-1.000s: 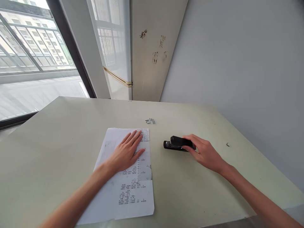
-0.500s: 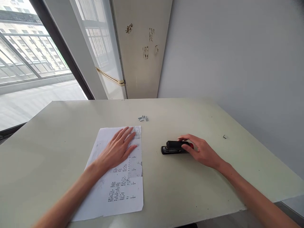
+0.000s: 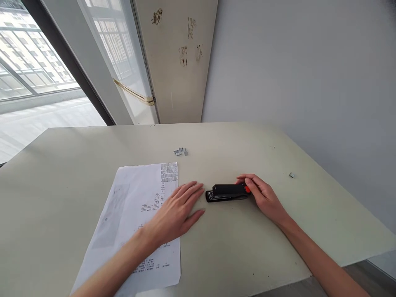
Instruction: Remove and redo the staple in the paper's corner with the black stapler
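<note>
A black stapler (image 3: 228, 192) lies on the table with its front end pointing left. My right hand (image 3: 262, 196) has its thumb and fingers around the red-marked rear end of the stapler. Just left of the stapler's front is my left hand (image 3: 181, 212), its fingers extended and nothing in them, partly over the right edge of the printed paper (image 3: 139, 177). My left forearm crosses above the lower part of the sheet and hides some of its text.
Several small staple strips (image 3: 180, 152) lie beyond the paper, and another small piece (image 3: 291, 175) rests at the right. The table's (image 3: 241, 140) far edge faces a door panel and a grey wall, with a window at the left.
My left hand has moved right, off the upper part of the paper and toward the stapler. My right hand has shifted to the stapler's rear end. The view has shifted slightly.
</note>
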### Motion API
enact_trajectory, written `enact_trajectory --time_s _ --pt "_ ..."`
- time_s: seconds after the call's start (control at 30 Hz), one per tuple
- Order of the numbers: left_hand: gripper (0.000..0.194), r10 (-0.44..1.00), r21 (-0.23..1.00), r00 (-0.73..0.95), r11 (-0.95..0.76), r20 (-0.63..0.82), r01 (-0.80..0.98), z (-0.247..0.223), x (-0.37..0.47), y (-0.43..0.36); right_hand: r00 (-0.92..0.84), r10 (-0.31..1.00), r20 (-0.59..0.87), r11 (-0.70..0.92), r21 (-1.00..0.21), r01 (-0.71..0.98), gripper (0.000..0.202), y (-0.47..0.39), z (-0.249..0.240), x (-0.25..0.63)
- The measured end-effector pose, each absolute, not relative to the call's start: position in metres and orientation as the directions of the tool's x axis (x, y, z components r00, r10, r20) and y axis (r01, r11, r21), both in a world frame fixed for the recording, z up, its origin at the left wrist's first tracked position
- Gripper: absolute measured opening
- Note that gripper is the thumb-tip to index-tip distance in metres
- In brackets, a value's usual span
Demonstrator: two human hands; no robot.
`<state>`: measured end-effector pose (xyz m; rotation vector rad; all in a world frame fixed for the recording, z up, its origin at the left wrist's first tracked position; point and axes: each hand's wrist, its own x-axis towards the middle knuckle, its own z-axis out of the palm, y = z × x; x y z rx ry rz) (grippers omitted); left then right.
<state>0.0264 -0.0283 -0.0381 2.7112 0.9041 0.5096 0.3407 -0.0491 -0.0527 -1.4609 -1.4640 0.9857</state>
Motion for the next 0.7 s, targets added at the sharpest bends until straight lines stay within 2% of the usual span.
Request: enact_trajectory --time_s 0.27,0.53,0.7 --pt "0.057 0.633 0.376 0.736 -0.759 0.240 0.531 -0.0396 0.0235 -0.0280 0.006 0.999 0.038 0.031 -0.888 0.459 0.039 -0.0504 -0.0533 0.3388" --pt "0.057 0.642 0.419 0.726 -0.745 0.245 0.518 -0.0379 0.0247 -0.0257 -0.004 1.000 0.029 0.027 -0.893 0.450 0.039 -0.0494 -0.0534 0.3366" --pt "0.041 0.660 0.429 0.693 -0.737 0.290 0.522 -0.0321 0.0320 -0.0229 -0.079 0.996 0.048 0.081 -0.864 0.496 0.046 -0.0496 -0.0506 0.3377"
